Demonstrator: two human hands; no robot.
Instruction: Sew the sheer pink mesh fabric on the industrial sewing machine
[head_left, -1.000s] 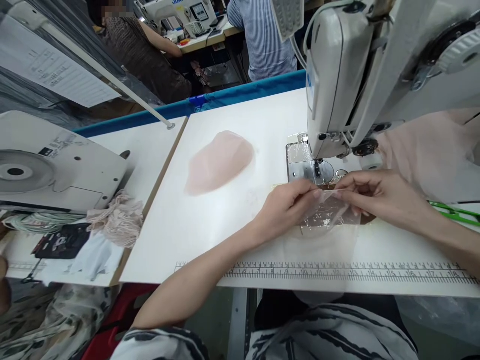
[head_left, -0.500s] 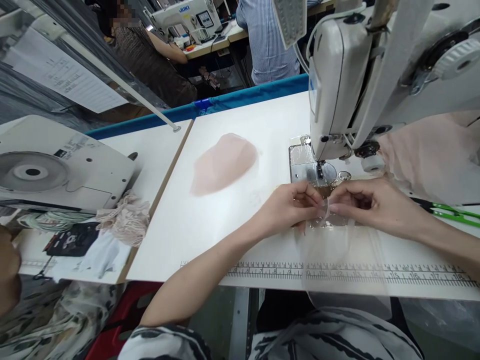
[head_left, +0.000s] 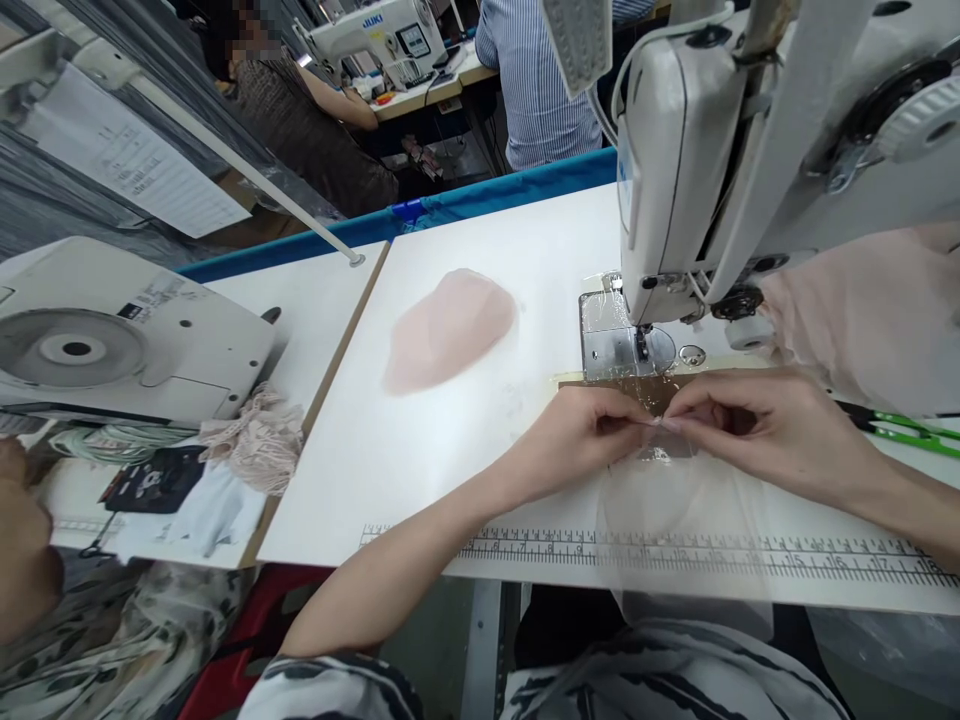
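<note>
A sheer, pale piece of fabric (head_left: 682, 510) hangs from my fingers over the table's front edge. My left hand (head_left: 589, 435) pinches its upper edge between thumb and fingers. Close beside it, my right hand (head_left: 757, 425) pinches the same edge, the fingertips of both hands almost meeting. Both hands are just in front of the sewing machine's (head_left: 667, 190) metal needle plate (head_left: 609, 335) and presser foot (head_left: 642, 343). The fabric is see-through, so the ruler markings show through it.
Pink sheer pieces (head_left: 454, 330) lie on the white table (head_left: 450, 460) to the left. More pink fabric (head_left: 862, 310) and green-handled snips (head_left: 911, 432) are at right. A printed ruler (head_left: 525, 548) runs along the front. Another machine (head_left: 135, 330) and yarn bundles (head_left: 259, 440) stand left; co-workers sit nearby.
Both hands have moved slightly toward me, away from the needle plate, uncovering a brown strip behind them. The left fingers have closed into a tighter pinch on the fabric edge.
</note>
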